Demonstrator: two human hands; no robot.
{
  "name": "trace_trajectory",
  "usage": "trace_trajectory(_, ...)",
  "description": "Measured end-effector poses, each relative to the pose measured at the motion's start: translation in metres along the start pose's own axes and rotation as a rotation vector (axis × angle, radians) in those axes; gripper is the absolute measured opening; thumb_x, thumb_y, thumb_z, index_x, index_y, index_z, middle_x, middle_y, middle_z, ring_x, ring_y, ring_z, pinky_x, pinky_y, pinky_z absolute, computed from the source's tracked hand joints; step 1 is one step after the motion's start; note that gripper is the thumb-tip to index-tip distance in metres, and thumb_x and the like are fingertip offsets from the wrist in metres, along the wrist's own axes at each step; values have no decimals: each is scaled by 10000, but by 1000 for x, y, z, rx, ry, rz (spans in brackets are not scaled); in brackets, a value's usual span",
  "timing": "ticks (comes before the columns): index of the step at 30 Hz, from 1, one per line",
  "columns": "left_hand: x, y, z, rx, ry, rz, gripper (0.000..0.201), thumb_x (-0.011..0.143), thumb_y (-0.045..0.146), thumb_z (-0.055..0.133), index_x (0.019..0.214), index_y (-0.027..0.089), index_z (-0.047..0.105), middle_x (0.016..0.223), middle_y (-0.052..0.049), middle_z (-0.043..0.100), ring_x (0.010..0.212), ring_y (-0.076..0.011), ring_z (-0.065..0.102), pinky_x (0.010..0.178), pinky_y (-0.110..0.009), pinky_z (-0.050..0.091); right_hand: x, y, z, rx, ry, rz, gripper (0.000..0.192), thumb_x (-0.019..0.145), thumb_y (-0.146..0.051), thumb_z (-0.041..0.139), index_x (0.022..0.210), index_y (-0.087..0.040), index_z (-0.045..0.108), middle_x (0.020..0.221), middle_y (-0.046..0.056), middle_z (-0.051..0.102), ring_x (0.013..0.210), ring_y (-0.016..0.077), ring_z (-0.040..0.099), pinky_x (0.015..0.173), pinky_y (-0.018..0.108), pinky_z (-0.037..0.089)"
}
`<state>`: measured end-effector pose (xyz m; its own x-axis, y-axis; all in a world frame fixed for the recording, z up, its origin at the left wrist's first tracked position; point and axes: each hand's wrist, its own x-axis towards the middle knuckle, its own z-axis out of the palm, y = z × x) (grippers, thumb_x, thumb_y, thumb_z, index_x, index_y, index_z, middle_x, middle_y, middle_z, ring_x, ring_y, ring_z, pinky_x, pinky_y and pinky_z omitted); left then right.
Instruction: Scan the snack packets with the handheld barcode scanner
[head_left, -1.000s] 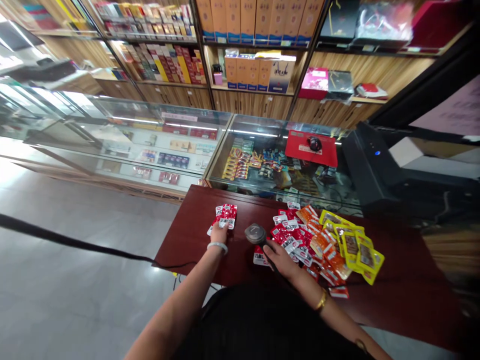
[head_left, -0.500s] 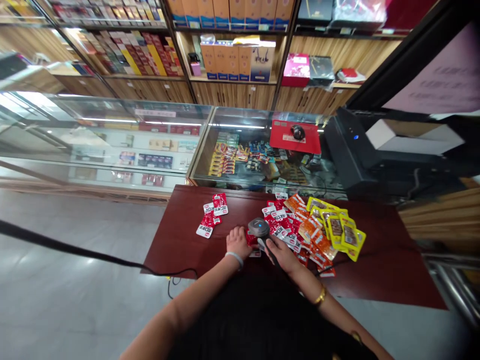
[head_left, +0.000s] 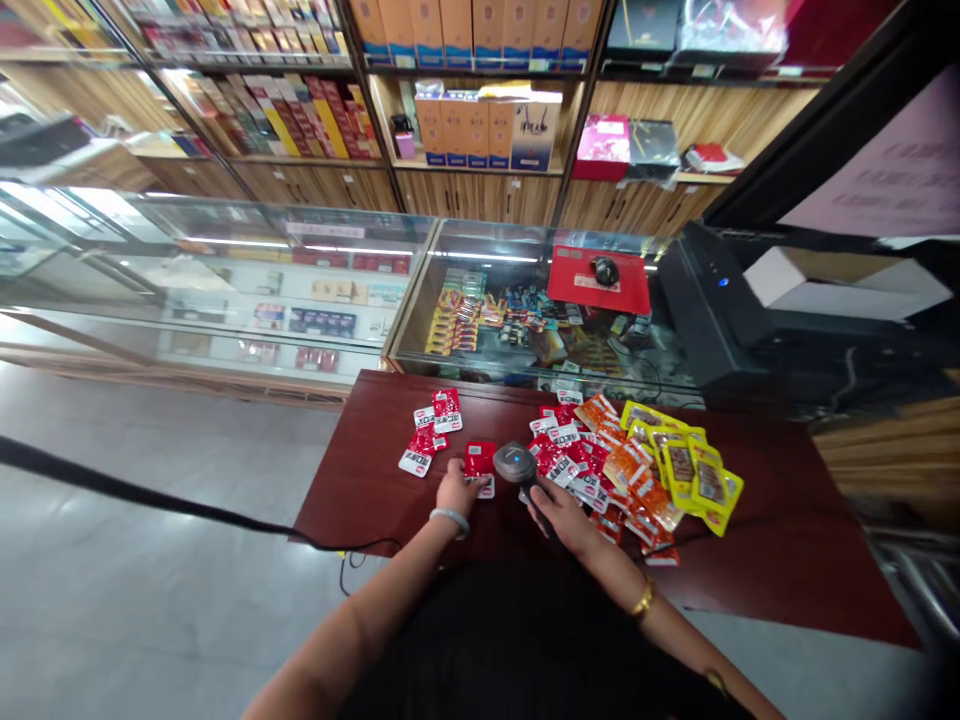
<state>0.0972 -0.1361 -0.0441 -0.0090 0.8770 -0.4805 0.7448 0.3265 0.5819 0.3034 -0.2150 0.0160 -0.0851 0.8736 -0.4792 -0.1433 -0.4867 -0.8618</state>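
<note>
My right hand is wrapped round the handle of a dark barcode scanner, its head pointing away from me. Just left of the scanner, my left hand pinches the edge of a red and white snack packet at the tabletop. Further left lie several loose packets of the same kind. Beside the right hand is a heap of red and white packets, partly covered by the scanner and hand. Orange packets and yellow packets overlap to its right.
The dark red table meets a glass display counter. On the glass lies a red mat with a black mouse. A black till and a white open box stand right. A black cable crosses the left side.
My left hand has moved left with the red and white packet, out from beside the scanner. The scanner stays in my right hand, nearly in place. The whole view has shifted slightly.
</note>
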Motion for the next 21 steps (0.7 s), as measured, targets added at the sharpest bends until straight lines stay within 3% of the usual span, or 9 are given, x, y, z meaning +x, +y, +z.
trace_trajectory(5,0,-15,-19,-107,59,22,426,716,365,767,976,224,461,828,-11,662,780,-186,657,694,-256,425,6,-10,11,-1,-76,11,564,776,-752,588,948,-216,552,517,-88,438,398,90,369,381,203,275)
trace_trajectory(10,-7,-17,-17,-56,54,38,386,713,324,763,944,217,472,784,2,638,754,-191,650,675,-263,417,11,-26,27,-103,-191,-38,584,807,-726,575,1023,-183,589,526,-78,477,405,89,387,399,207,280)
trace_trajectory(15,-5,-32,-20,-70,73,36,384,714,335,761,950,203,487,834,-31,660,801,-211,667,699,-277,440,14,-24,28,-205,-223,-59,568,856,-691,539,1062,-168,617,536,-68,490,432,98,417,413,206,302)
trace_trajectory(21,15,-53,-60,-89,238,-123,445,780,446,701,1097,208,498,957,-89,702,884,-238,680,730,-292,452,15,-15,25,-279,-228,-73,552,874,-660,537,1111,-168,617,556,-59,518,453,102,440,432,210,320)
